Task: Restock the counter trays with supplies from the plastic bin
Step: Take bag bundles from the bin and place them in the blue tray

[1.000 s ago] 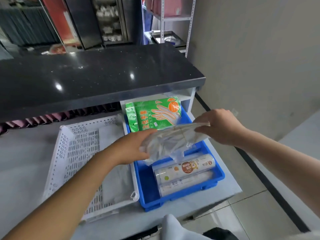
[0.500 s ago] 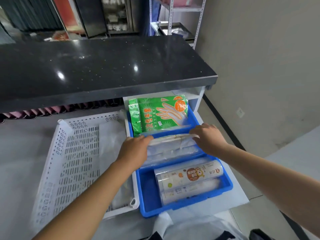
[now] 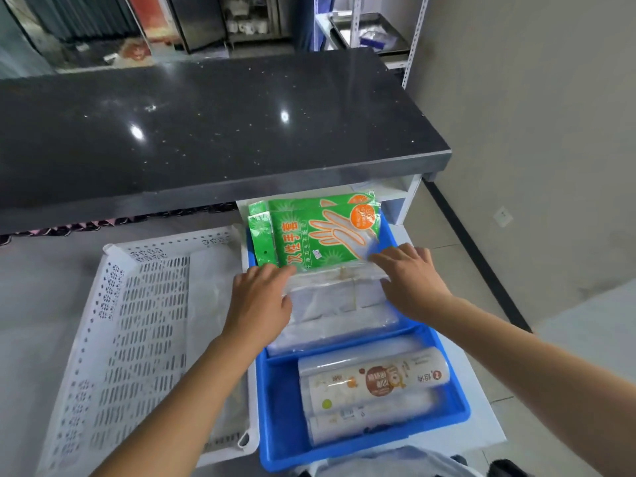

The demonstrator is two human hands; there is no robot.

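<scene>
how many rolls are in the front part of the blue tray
2. A printed roll lies across the front compartment of the blue tray; a plainer roll lies just in front of it, against the front wall. More underneath could be hidden.

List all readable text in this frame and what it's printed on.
"次性手套": large white characters, running sideways, on the green plastic pack of disposable gloves at the far end of the blue plastic tray.
Orange round badge on that pack: print too small to read.
Small white line beside the large characters: too small to read.
White wrapped roll with a brown label at the tray's near end: upside-down print, blurred, unreadable.
Clear roll below it: unreadable.
</scene>
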